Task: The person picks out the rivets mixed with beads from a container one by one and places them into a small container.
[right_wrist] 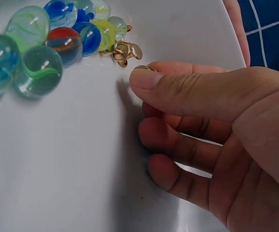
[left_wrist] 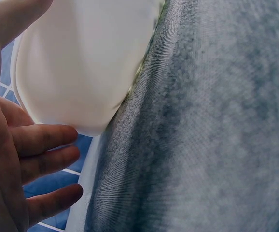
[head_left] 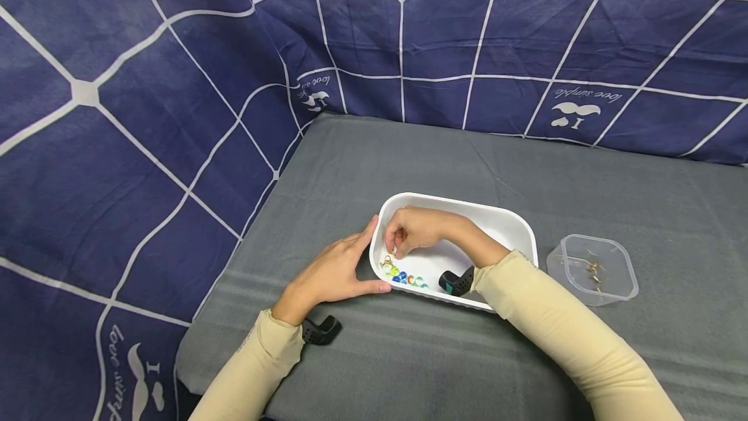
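Note:
A white plastic tub [head_left: 435, 271] stands on the grey cloth. Glass marbles [right_wrist: 64, 46] in blue, green, yellow and orange lie along its near left side, with a few small gold-coloured metal pieces [right_wrist: 125, 52] beside them. Inside the tub, my right hand [head_left: 417, 229] pinches one small gold-coloured metal piece [right_wrist: 144, 68] between thumb and index finger; most of that piece is hidden. My left hand [head_left: 333, 271] rests against the tub's left end from outside, thumb and fingers spread, as the left wrist view [left_wrist: 43, 159] also shows.
Right of the tub stands a clear plastic box [head_left: 613, 288] holding several small gold-coloured pieces [head_left: 595, 270]. Dark blue cloth [head_left: 438, 38] with white lines hangs behind and at the left of the grey-covered surface [head_left: 374, 148].

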`<state>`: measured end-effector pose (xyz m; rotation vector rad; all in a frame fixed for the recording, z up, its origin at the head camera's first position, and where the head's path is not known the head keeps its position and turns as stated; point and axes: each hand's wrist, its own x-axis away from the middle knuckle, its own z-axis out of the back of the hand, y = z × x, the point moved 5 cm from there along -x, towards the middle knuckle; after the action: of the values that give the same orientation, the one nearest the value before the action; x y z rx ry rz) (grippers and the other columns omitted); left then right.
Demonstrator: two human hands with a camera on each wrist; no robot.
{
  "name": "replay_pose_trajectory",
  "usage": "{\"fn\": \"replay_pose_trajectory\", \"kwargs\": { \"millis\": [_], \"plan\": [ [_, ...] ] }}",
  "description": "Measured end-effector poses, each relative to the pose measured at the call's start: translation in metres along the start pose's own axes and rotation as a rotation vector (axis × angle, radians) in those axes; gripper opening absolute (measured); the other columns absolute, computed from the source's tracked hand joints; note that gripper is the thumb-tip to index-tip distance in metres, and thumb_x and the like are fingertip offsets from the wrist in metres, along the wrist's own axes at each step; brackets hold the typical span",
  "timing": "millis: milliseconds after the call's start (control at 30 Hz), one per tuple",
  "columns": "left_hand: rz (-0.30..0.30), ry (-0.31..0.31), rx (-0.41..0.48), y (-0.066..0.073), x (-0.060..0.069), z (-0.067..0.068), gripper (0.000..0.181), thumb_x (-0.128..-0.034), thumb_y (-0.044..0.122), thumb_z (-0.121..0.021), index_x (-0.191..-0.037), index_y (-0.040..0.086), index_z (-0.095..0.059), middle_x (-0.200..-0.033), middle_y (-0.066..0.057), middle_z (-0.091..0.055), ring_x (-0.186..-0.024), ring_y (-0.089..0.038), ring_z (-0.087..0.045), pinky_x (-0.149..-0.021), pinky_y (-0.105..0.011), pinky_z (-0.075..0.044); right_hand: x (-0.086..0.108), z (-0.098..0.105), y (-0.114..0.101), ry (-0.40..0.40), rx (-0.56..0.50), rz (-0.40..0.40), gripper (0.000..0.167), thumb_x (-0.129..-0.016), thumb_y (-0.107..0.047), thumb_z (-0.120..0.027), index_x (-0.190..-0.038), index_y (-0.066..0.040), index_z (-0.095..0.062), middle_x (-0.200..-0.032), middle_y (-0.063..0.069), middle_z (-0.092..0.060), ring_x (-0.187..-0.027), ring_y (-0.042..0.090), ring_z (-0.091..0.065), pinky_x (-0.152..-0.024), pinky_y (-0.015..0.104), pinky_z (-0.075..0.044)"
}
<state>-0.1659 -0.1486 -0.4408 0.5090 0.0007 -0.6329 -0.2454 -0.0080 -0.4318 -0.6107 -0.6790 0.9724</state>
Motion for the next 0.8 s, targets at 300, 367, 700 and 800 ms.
{"fn": "replay_pose_trajectory", "kwargs": {
  "millis": [300,367,700,800],
  "plan": [
    [0.001,-0.001,0.003,0.001,-0.001,0.0,0.116,-0.0787,0.06,-0.076,-0.157,-0.001,-0.016,-0.139,-0.018,-0.055,-0.12,-0.028,-0.058,-0.1,-0.044,-0.046,0.006,0.007,0.0,0.017,-0.037,0.001,0.01,-0.079,0.001,-0.079,-0.084,-0.003,-0.072,-0.068,-0.005,-0.06,-0.064,0.005,-0.052,-0.06,0.02,-0.044],
    [0.002,-0.002,0.005,0.001,-0.001,0.0,0.116,-0.0788,0.06,-0.076,-0.157,-0.001,-0.016,-0.139,-0.018,-0.054,-0.121,-0.029,-0.057,-0.101,-0.044,-0.045,0.007,0.009,0.0,0.023,-0.035,0.006,0.009,-0.079,0.001,-0.079,-0.084,-0.003,-0.072,-0.069,-0.005,-0.061,-0.064,0.005,-0.053,-0.06,0.02,-0.045],
    [-0.006,0.0,0.009,0.0,0.0,0.0,0.116,-0.0786,0.059,-0.076,-0.157,-0.002,-0.015,-0.141,-0.019,-0.053,-0.123,-0.029,-0.056,-0.102,-0.043,-0.044,0.011,0.017,0.0,0.064,-0.023,-0.007,0.01,-0.079,-0.001,-0.08,-0.084,-0.006,-0.073,-0.07,-0.006,-0.063,-0.066,0.007,-0.056,-0.063,0.022,-0.048],
    [-0.009,0.0,0.011,0.0,0.0,0.0,0.116,-0.0787,0.058,-0.077,-0.157,-0.002,-0.014,-0.141,-0.02,-0.053,-0.123,-0.029,-0.056,-0.102,-0.043,-0.044,0.012,0.019,0.0,0.078,-0.006,-0.007,0.01,-0.079,-0.002,-0.081,-0.083,-0.008,-0.073,-0.07,-0.006,-0.063,-0.066,0.007,-0.057,-0.063,0.022,-0.048]
  ]
}}
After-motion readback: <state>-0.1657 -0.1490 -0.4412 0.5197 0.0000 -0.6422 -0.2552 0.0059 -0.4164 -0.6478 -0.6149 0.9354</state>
